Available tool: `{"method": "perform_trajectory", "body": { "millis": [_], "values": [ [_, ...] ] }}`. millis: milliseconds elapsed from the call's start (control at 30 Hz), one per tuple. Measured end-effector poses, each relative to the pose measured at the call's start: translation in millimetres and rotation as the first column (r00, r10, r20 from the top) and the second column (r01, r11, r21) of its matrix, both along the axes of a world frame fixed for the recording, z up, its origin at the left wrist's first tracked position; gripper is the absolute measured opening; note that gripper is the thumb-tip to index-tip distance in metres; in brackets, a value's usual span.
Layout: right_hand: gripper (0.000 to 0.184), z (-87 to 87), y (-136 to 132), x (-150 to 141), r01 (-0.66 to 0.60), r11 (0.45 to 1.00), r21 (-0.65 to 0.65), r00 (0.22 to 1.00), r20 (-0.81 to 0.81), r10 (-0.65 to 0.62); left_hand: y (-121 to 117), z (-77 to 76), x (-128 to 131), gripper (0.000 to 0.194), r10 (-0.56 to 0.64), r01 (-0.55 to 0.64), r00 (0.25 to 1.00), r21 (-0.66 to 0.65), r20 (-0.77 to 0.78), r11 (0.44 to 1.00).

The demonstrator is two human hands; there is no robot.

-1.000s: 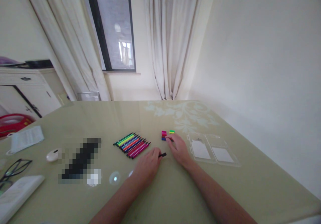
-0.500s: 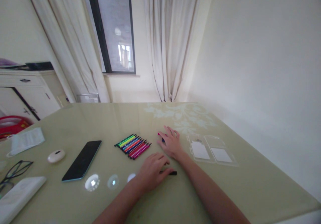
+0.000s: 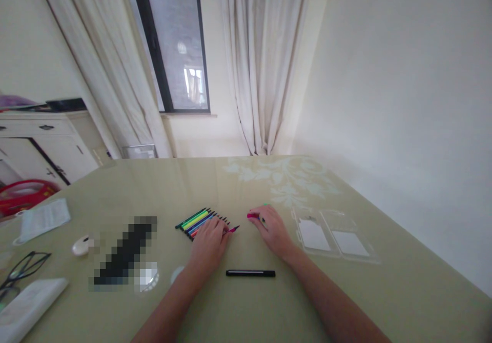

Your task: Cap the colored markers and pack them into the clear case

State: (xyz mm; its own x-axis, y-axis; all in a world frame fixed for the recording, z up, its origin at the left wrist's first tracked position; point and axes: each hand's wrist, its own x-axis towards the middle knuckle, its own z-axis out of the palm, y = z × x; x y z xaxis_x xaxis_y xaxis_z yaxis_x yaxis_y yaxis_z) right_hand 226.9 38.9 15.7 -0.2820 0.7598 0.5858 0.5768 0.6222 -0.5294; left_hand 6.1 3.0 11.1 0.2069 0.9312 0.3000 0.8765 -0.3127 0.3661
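My left hand (image 3: 207,243) rests on the near end of a row of uncapped coloured markers (image 3: 194,218) and pinches a pink marker (image 3: 231,229) whose tip sticks out to the right. My right hand (image 3: 272,227) lies curled over the small coloured pen caps (image 3: 252,215); a pink cap shows at its fingertips, and a bit of green at its far edge. A capped black marker (image 3: 250,273) lies flat on the green table (image 3: 246,312) between my two forearms, touched by neither hand.
An open clear plastic case (image 3: 333,236) lies right of my right hand. To the left are a blurred-out dark object (image 3: 125,253), a white oval object (image 3: 80,245), glasses (image 3: 21,268), a white box (image 3: 26,307) and a paper (image 3: 44,219). Wall close on the right.
My left hand let go of the black marker, which now lies on the table, and moved up-left onto the marker row. My right hand stayed over the caps and curled.
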Motion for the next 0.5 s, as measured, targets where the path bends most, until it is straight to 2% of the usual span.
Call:
{"method": "perform_trajectory", "body": {
  "millis": [133, 267, 367, 500],
  "values": [
    [0.022, 15.9, -7.2, 1.5, -0.098, 0.992, -0.083, 0.969, -0.235, 0.076, -2.7, 0.6, 7.1, 0.018, -0.014, 0.014, 0.967, 0.002, 0.255, 1.000],
    [0.019, 29.1, -12.1, 1.1, -0.150, 0.981, -0.127, 0.937, -0.334, 0.100, -5.5, -2.3, 8.4, 0.022, -0.041, 0.035, 0.875, 0.023, 0.482, 0.999],
    [0.018, 33.4, -13.9, 1.6, -0.154, 0.981, -0.120, 0.932, -0.347, 0.104, -6.9, -2.9, 7.6, 0.026, -0.059, 0.042, 0.829, 0.043, 0.556, 0.998],
    [0.019, 34.0, -14.5, 1.8, -0.157, 0.980, -0.122, 0.935, -0.338, 0.108, -7.9, 0.0, 8.0, 0.025, -0.068, 0.041, 0.814, 0.060, 0.577, 0.997]
  ]
}}
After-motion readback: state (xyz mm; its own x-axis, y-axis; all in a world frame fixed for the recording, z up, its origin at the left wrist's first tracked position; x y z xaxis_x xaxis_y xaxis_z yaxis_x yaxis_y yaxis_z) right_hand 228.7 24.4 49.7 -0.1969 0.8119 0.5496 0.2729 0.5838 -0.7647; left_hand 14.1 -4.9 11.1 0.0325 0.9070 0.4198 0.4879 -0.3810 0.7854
